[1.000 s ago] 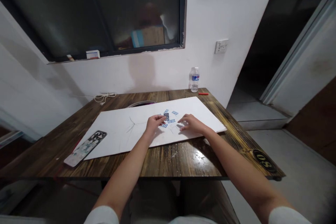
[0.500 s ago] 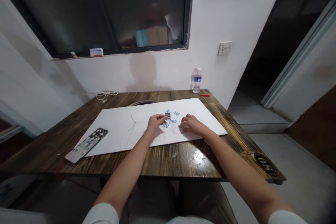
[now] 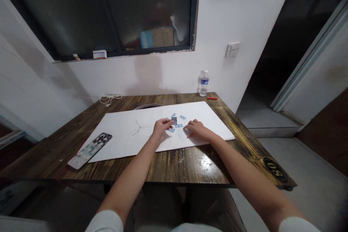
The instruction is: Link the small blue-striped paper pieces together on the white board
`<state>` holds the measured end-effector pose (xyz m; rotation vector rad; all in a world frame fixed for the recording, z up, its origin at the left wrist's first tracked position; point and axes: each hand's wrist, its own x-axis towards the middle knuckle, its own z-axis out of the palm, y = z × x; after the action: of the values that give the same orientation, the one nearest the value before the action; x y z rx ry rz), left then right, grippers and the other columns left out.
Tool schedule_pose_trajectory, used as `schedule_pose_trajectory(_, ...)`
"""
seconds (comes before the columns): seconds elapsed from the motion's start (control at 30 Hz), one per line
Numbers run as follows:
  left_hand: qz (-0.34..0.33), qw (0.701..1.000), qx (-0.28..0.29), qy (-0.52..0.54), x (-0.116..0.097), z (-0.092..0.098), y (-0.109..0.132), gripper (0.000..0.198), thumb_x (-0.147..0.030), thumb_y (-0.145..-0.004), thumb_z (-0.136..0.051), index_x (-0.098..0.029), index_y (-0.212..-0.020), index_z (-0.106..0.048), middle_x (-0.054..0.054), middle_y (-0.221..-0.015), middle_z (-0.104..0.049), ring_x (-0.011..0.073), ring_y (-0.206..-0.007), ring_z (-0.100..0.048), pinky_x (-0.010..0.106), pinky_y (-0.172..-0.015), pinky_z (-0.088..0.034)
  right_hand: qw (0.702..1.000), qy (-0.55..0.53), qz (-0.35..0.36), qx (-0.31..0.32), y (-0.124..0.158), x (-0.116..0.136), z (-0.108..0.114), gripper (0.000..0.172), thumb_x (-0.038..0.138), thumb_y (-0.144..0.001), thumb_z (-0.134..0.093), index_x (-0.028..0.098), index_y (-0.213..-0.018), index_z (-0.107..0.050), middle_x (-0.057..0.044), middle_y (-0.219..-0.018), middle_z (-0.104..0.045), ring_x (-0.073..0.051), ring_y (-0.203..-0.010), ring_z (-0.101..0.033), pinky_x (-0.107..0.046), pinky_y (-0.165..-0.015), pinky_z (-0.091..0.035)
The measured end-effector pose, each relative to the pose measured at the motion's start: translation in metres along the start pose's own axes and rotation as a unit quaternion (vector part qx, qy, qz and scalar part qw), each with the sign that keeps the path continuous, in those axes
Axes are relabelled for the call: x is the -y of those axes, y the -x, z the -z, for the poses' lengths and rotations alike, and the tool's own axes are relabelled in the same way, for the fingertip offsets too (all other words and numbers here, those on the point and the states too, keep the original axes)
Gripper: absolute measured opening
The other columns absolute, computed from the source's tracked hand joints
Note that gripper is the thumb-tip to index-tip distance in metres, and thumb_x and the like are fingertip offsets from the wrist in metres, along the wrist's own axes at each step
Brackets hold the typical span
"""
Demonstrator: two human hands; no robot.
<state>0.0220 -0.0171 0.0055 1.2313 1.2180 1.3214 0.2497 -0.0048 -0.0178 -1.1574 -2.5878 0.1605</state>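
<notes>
Several small blue-striped cards (image 3: 178, 121) lie scattered on a large white sheet (image 3: 122, 134) spread over the wooden table (image 3: 174, 166). My left hand (image 3: 161, 127) rests on the sheet just left of the cards, its fingers curled and pinching one small card at the fingertips. My right hand (image 3: 198, 129) lies on the sheet to the right of the cards, fingers bent and pressing down beside a pale card; what is under them is too small to name.
A phone (image 3: 90, 150) lies at the sheet's left corner. A water bottle (image 3: 203, 83) and a red pen (image 3: 212, 98) stand at the table's back right, a white cable (image 3: 110, 98) at the back left. An open doorway is to the right.
The view has shifted slightly. My right hand has drawn a little closer to the cards; my left hand stays by them with fingers curled.
</notes>
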Motion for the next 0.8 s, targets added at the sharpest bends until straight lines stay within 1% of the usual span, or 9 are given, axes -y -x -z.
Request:
schedule_pose_trajectory(0.13,0.004,1.000,0.002,0.002,0.002,0.000,-0.001,0.042,-0.042,-0.047,-0.087,-0.013,-0.073,-0.072,0.005,-0.063,-0.069,0.0139,-0.054,-0.060,0.026,-0.055,-0.044,1.000,0.007,0.003,0.011,-0.001,-0.001,-0.002,0.033,0.034,-0.077,-0.074,0.028,-0.109,-0.070,-0.009,-0.107,-0.063,-0.026,-0.101,-0.049,-0.031,-0.079,-0.036)
schedule_pose_trajectory(0.33,0.003,1.000,-0.004,-0.006,0.006,0.001,-0.003,0.041,-0.041,-0.048,-0.086,-0.014,-0.074,-0.072,0.005,-0.063,-0.069,0.0144,-0.055,-0.061,0.026,-0.056,-0.045,1.000,0.021,-0.003,0.011,-0.003,0.002,-0.002,0.031,0.033,-0.079,-0.071,0.025,-0.109,-0.069,-0.010,-0.108,-0.063,-0.025,-0.101,-0.049,-0.031,-0.079,-0.036)
schedule_pose_trajectory(0.6,0.004,1.000,-0.001,-0.017,0.006,0.001,-0.004,0.042,-0.043,-0.047,-0.086,-0.013,-0.073,-0.072,0.005,-0.063,-0.069,0.0140,-0.054,-0.061,0.025,-0.055,-0.045,1.000,0.025,-0.012,0.003,-0.001,0.009,0.001,0.027,0.032,-0.081,-0.070,0.023,-0.106,-0.068,-0.010,-0.108,-0.063,-0.024,-0.103,-0.050,-0.031,-0.080,-0.034)
schedule_pose_trajectory(0.8,0.002,1.000,0.000,-0.014,0.006,0.001,-0.003,0.043,-0.044,-0.046,-0.086,-0.014,-0.073,-0.072,0.005,-0.063,-0.069,0.0139,-0.053,-0.061,0.025,-0.055,-0.045,0.999,0.039,-0.011,-0.015,0.000,0.014,0.001,0.018,0.030,-0.085,-0.065,0.021,-0.100,-0.067,-0.009,-0.106,-0.063,-0.023,-0.100,-0.051,-0.031,-0.080,-0.035)
